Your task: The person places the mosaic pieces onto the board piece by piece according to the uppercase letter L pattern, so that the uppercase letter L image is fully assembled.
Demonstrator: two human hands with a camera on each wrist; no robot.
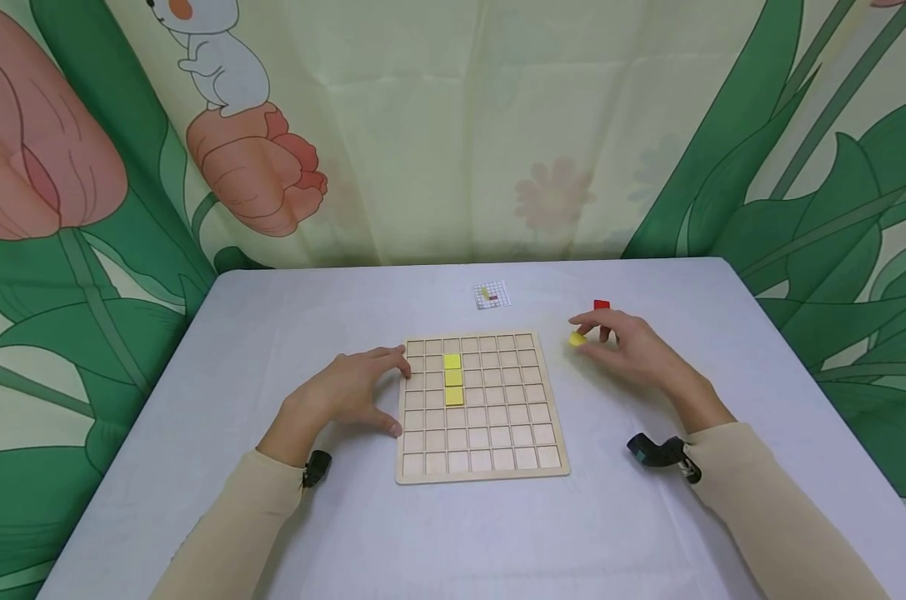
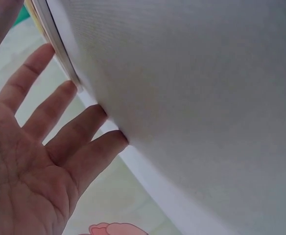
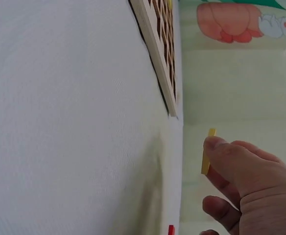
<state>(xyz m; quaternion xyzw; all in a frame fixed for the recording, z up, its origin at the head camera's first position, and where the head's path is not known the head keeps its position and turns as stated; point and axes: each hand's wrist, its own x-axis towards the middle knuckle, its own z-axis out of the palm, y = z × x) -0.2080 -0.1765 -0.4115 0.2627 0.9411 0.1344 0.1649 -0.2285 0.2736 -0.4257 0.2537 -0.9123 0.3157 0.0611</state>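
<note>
A person's two bare hands work over a tabletop covered in white cloth. A pale wooden grid board lies flat in the middle. Three yellow tiles fill the third column from the left, one below another, in the second to fourth rows from the far edge.

The left hand rests at the board's left edge, fingers stretched and spread, its grip wide and holding nothing. To the right of the board, the right hand has a narrow grip, pinching a single yellow tile between thumb and finger, raised off the cloth. A red piece lies just beyond that hand. Behind the board is a small printed grid card. A curtain with tulips and a rabbit hangs behind.
</note>
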